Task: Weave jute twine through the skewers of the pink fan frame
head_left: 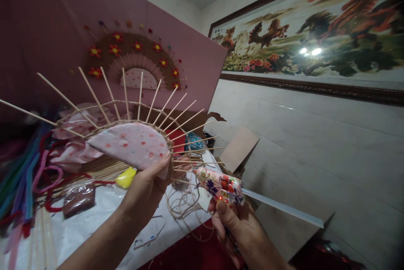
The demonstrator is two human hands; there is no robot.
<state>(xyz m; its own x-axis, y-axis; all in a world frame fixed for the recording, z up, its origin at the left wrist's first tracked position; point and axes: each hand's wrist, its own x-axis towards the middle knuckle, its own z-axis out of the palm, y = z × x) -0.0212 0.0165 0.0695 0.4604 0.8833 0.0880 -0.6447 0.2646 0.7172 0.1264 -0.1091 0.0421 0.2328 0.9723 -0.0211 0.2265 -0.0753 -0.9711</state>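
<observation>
My left hand (148,181) grips the lower right corner of a half-round craft piece (135,141) covered in pink flowered cloth. Thin wooden sticks (141,95) fan out from its curved edge, and twine (175,120) runs along that edge and in a wider arc across the sticks. My right hand (233,223) is wrapped around a flower-patterned hot glue gun (221,186) with a small red light on. A long clear glue stick (284,207) pokes out of its back. The nozzle is close to the lowest sticks on the right; whether it touches them I cannot tell.
Behind stands a pink board (198,47) bearing a finished-looking fan with red flowers. On the white-covered table (104,228) lie loose twine (186,207), pipe cleaners (30,177), a yellow packet (126,177), and a bagged brown item (78,198). A framed horse picture (303,34) hangs at right.
</observation>
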